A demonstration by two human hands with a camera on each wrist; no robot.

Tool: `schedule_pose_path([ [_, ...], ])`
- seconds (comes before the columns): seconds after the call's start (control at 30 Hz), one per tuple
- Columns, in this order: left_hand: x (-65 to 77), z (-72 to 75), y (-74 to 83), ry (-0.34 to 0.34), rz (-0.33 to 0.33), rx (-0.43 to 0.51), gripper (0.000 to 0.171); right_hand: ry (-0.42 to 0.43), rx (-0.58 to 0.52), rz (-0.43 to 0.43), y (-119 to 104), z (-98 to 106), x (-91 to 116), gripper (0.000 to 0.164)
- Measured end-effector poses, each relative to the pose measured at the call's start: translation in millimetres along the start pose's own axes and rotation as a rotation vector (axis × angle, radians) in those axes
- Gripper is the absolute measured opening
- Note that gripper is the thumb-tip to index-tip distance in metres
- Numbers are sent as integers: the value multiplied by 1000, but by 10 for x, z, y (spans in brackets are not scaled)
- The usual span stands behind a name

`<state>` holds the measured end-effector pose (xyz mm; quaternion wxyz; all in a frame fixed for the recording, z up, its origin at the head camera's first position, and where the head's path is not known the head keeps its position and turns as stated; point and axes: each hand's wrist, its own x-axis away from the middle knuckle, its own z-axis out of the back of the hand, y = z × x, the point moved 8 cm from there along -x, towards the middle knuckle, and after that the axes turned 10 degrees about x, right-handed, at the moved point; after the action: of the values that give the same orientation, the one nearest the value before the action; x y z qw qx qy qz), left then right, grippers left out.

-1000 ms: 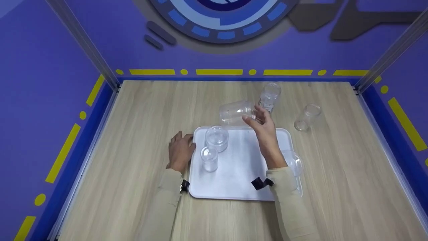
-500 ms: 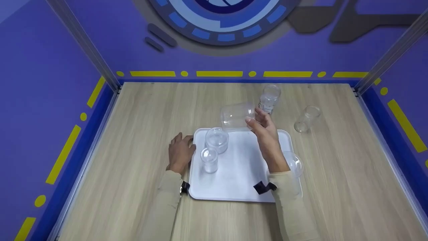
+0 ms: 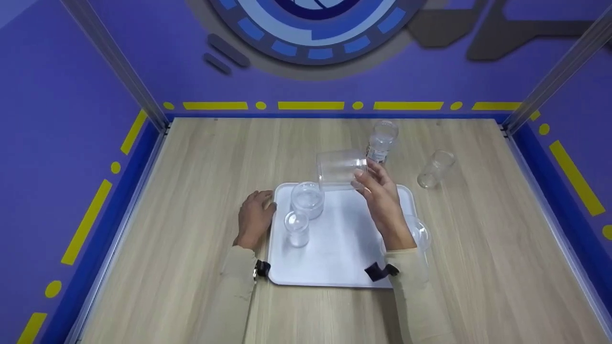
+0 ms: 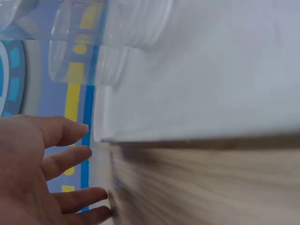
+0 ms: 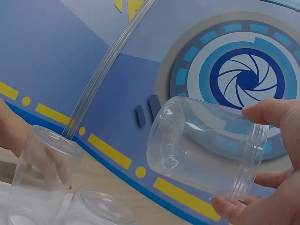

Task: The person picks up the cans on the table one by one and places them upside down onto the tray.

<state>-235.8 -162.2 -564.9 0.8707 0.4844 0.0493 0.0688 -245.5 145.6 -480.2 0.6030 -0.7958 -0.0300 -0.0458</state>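
Nearest, two beige fabric sleeves reach in over the pale wood-grain bench, a black strap at the left wrist and a black fitting at the right. Ahead of them lies a white rectangular tray with rounded corners; a small clear cylindrical jar stands on its left part, and just beyond it a wider clear cylindrical jar, both with threaded rims down against the tray. At the tray's right side, a clear round-topped container is partly hidden by the right forearm. The left hand lies beside the tray's left edge, its grip loose with fingers apart; whether it touches the edge, I cannot tell. The right hand has its grip clamped on the ridged neck of a large clear plastic jar, thumb on one side and fingers on the other, the jar tipped sideways above the tray's far edge, base to the left. Farther off are a clear glass tumbler to the right and a clear jar with a printed label, then the blue-purple wall with yellow dashes
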Motion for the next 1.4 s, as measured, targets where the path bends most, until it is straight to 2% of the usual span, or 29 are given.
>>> schedule_pose_path([
  [0.2,-18,99,136,30,20,122,43,-1,-24,0,-4,16,6,62],
  [0.4,14,217,393,64,8,269,49,-12,-4,-1,1,25,39,63],
  [0.57,48,263,677,62,-87,423,55,-26,9,0,-13,17,58,63],
  [0.73,113,215,974,-4,-199,534,63,-27,-22,0,-49,-2,87,62],
  [0.9,164,103,1194,-95,-247,618,74,-44,-17,8,-73,-16,121,63],
  [1.07,194,-21,1318,-176,-246,656,81,-48,-19,4,-68,-33,147,65],
  [1.23,206,-140,1360,-228,-216,676,82,-52,-29,-2,-69,-64,173,65],
  [1.4,219,-224,1395,-274,-214,699,84,-57,-44,10,-81,-92,197,60],
])
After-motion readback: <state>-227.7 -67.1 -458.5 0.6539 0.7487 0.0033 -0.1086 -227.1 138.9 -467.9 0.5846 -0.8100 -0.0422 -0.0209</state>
